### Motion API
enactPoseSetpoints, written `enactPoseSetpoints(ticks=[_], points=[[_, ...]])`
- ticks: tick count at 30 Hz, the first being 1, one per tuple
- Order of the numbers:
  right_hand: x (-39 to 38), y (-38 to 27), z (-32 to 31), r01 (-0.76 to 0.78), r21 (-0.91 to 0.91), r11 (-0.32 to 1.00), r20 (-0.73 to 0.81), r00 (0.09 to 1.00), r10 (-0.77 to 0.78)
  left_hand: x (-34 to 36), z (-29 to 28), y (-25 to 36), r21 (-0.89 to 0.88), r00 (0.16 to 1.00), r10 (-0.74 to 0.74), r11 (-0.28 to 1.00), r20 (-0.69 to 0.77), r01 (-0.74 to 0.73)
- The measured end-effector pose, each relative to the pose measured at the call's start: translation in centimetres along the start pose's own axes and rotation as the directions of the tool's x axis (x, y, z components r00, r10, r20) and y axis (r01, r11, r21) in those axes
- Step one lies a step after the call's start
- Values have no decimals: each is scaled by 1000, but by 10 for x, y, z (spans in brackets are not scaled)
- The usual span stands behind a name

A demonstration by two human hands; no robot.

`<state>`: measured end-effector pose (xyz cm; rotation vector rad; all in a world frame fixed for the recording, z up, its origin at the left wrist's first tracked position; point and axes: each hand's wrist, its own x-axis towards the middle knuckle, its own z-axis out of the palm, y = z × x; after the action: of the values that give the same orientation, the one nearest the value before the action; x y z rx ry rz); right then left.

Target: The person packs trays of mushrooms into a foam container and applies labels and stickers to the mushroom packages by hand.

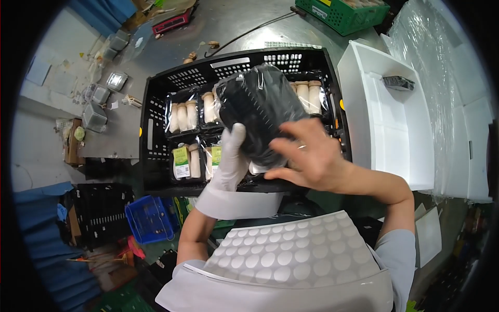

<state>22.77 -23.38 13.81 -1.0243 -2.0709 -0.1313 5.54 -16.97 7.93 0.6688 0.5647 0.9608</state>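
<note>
My left hand point(232, 160), in a white glove, grips a black tray point(254, 106) wrapped in clear film. The tray is tilted above the crate with its dark underside up, so what it contains is hidden. My bare right hand point(312, 156) is at the tray's right side, fingers spread and slightly blurred; I cannot tell if the fingertips touch it. Below is a black slotted crate point(147, 112) with several packs of thick white mushrooms, one pack point(182, 115) at the back left. A nearer pack point(185, 161) carries a green and white label.
Right of the crate stands a white foam box point(387, 132) with a small dark item point(398, 83) inside. A metal hook rod point(254, 27) and a green crate point(343, 15) lie behind. Clear plastic boxes point(95, 115) sit at left; a blue basket point(150, 219) is lower left.
</note>
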Motion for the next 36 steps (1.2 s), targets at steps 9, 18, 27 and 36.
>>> enactPoseSetpoints(ticks=[9, 18, 27, 36], points=[[3, -27, 85, -202, 520, 830, -8, 970, 241, -12, -56, 56, 471, 990, 127, 878, -58, -85], [-20, -2, 94, -545, -114, 831, 443, 721, 533, -4, -98, 14, 980, 987, 159, 197, -21, -10], [-36, 31, 91, -536, -74, 841, 368, 769, 523, -5, -130, 64, 941, 966, 201, 325, -165, 94], [-3, 35, 50, -479, 401, 781, 408, 856, 316, -31, -132, 94, 533, 927, -152, 781, -342, 325]])
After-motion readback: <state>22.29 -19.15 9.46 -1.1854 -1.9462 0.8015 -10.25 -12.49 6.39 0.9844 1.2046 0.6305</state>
